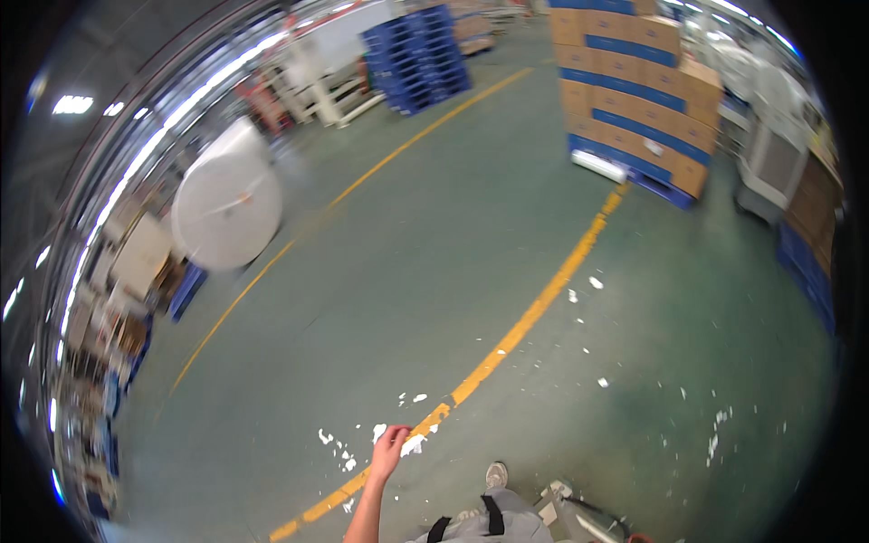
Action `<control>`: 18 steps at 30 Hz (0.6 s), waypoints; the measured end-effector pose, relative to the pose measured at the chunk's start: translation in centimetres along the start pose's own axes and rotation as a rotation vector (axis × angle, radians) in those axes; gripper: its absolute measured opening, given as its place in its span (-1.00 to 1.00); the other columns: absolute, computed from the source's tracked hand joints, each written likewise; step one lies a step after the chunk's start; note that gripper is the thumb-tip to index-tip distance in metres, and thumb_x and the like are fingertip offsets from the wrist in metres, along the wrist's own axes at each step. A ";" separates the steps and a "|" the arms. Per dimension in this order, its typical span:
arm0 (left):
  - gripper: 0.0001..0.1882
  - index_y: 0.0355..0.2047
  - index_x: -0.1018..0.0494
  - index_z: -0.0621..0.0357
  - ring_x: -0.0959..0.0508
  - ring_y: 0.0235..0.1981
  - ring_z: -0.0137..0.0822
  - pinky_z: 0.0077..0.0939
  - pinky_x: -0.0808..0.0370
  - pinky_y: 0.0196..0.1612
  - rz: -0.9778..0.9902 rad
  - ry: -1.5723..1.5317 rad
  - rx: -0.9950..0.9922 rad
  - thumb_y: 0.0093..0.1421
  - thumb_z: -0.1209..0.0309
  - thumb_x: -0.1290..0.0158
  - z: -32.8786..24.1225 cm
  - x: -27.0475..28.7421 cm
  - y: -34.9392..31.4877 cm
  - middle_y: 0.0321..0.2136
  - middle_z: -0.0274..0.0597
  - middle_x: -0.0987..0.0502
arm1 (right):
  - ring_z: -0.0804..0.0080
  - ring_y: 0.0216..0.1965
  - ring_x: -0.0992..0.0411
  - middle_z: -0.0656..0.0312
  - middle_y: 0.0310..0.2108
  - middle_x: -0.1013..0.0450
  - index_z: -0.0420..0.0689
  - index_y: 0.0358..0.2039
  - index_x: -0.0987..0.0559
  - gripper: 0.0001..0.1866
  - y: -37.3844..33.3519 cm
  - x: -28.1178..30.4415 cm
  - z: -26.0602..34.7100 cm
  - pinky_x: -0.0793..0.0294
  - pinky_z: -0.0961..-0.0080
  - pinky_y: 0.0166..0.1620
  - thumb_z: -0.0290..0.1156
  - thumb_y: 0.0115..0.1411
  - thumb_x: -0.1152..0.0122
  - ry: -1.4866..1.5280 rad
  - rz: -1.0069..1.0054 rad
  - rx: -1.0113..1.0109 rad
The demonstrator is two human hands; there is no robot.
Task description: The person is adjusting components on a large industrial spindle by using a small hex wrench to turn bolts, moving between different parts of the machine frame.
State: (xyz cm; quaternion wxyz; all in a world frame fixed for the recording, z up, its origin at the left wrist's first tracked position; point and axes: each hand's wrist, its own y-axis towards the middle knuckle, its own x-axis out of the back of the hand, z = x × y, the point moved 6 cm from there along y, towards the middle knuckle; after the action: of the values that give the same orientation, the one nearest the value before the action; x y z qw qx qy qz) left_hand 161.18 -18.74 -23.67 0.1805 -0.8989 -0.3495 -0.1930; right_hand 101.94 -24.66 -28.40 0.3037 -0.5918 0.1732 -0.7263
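White, flat, irregularly torn scraps (414,445) lie scattered on the smooth green floor (389,271), around a worn yellow painted line (478,375). Bare left hand (390,443), fingers bent, overlaps them in view; whether it pinches one cannot be told.

Glaring ceiling lamps (72,105), curved edges, black corners

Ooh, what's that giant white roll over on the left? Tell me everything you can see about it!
The white roll is a fat cylinder lying on its side, its round, flat end facing the camera and its length stretching away behind. It looks smooth; its material is hard to tell. Near the middle of that end is a small orange-brown mark. It seems to rest on the green floor, beside the far yellow line. No hand touches it.
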 end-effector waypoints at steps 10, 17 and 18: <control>-0.69 -0.03 -0.50 0.31 -0.63 -0.20 -0.23 -0.34 -0.55 -0.08 0.524 0.426 -0.333 0.40 0.29 -0.07 -2.1 -20.4 12.6 -0.26 -0.04 -0.65 | 0.16 -0.46 -0.54 0.18 -0.60 -0.50 -0.01 -0.44 -0.62 -0.71 -3.7 0.9 -2.2 -0.51 0.14 -0.41 -0.06 0.22 -0.21 0.294 -0.552 -0.323; -0.73 -0.11 -0.49 0.31 -0.61 -0.26 -0.29 -0.36 -0.55 -0.13 0.978 0.590 -0.784 0.39 0.31 -0.04 -16.6 -48.6 22.6 -0.29 -0.09 -0.63 | 0.29 -0.42 -0.54 0.28 -0.57 -0.48 0.01 -0.43 -0.56 -0.77 -2.2 -2.6 -2.7 -0.54 0.26 -0.37 -0.13 0.21 -0.15 0.311 -0.494 -0.402; -0.72 -0.04 -0.48 0.36 -0.60 -0.24 -0.35 -0.45 -0.54 -0.12 1.057 0.623 -0.753 0.43 0.35 -0.04 -18.3 -53.6 23.5 -0.26 -0.11 -0.63 | 0.28 -0.38 -0.55 0.28 -0.54 -0.50 0.00 -0.40 -0.56 -0.77 -2.0 -2.8 -3.3 -0.56 0.25 -0.32 -0.13 0.22 -0.13 0.332 -0.437 -0.427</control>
State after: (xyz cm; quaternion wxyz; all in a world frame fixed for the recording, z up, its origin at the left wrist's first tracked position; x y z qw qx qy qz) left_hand 137.04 -73.30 -37.77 0.0186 -0.8523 0.2904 -0.4346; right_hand 98.63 -21.66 -30.09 -0.0220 -0.5390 0.2377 -0.8078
